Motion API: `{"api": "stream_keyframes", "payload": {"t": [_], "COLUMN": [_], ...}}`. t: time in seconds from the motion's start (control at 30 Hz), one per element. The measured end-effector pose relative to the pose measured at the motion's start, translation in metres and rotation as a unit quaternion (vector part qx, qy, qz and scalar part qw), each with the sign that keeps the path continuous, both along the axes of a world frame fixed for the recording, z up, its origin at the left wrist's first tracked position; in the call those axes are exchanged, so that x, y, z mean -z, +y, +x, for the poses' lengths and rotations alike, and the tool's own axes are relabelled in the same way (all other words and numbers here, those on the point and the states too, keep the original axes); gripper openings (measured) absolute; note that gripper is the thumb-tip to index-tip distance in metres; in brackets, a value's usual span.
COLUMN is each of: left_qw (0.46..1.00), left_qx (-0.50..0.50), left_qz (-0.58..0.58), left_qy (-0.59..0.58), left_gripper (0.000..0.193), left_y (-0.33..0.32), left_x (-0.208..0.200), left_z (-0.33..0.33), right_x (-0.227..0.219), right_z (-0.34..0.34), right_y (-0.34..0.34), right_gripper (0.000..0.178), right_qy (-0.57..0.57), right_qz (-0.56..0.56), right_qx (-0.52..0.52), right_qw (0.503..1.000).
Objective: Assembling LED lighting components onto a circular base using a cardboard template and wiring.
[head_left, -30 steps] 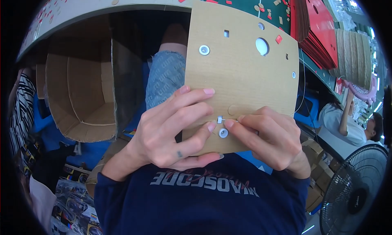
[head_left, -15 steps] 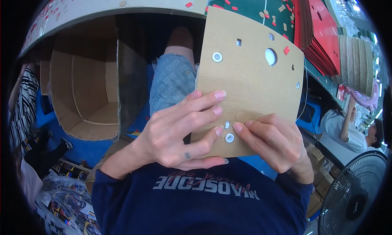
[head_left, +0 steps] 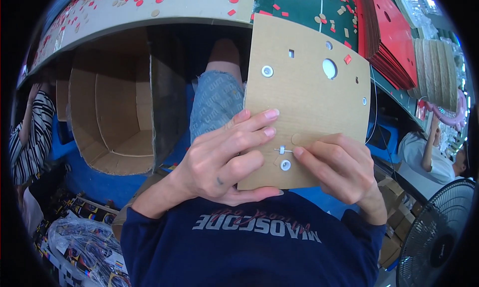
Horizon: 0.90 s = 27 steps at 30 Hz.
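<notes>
A brown cardboard panel (head_left: 312, 105) with several cut-out holes leans over my lap. My left hand (head_left: 224, 160) is wrapped round its left edge, fingers on the brown face and thumb-side digit bent back. In the panel's lower part sits a small white block (head_left: 282, 150) with a thin pale rod across it. My right hand (head_left: 342, 167) is closed in a pinch at the rod's right end; its fingertips partly hide that end. Just below is a white round fitting (head_left: 285, 165); a similar ring (head_left: 267, 71) sits at the upper left.
An open cardboard box (head_left: 117, 102) stands to the left. A stack of red panels (head_left: 389, 37) lies at the far right on a table strewn with red and brown cut-outs. A black fan (head_left: 439, 242) stands at the lower right. Other people sit at both sides.
My left fingertip has drawn back from the white block, so the rod now shows on both sides of it. My right hand stays pinched beside the block.
</notes>
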<state>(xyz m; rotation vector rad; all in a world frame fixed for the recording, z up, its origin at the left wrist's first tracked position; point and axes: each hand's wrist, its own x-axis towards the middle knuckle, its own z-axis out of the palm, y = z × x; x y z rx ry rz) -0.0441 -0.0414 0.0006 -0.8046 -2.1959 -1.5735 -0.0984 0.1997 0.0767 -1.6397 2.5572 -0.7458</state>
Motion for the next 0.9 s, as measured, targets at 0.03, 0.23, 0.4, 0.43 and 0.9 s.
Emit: {"api": "stream_keyframes", "payload": {"t": [0.03, 0.23, 0.4, 0.43, 0.9], "left_qw": [1.000, 1.000, 1.000, 1.000, 0.987], "left_qx": [0.002, 0.000, 0.006, 0.006, -0.026], "left_qz": [-0.001, 0.003, 0.007, 0.003, -0.060], "left_qy": [0.003, -0.001, -0.019, -0.016, -0.149], "left_gripper": [0.055, 0.064, 0.086, 0.086, 0.042], "left_y": [0.000, 0.006, 0.005, 0.006, -0.005], "left_x": [0.001, -0.002, -0.005, -0.005, -0.039], "left_z": [-0.001, -0.003, -0.002, -0.001, -0.003], "right_x": [-0.001, 0.003, 0.004, 0.004, 0.007], "right_z": [0.000, 0.006, 0.002, 0.003, 0.009], "right_y": [0.003, 0.000, 0.003, 0.005, -0.002], "right_gripper": [0.046, 0.041, 0.039, 0.039, 0.039], "right_qy": [0.003, 0.035, 0.044, 0.047, -0.003], "right_qz": [-0.001, -0.001, -0.040, -0.044, -0.043], "right_qx": [0.002, 0.015, 0.007, 0.008, 0.038], "right_qw": [1.000, 0.999, 0.998, 0.998, 0.998]}}
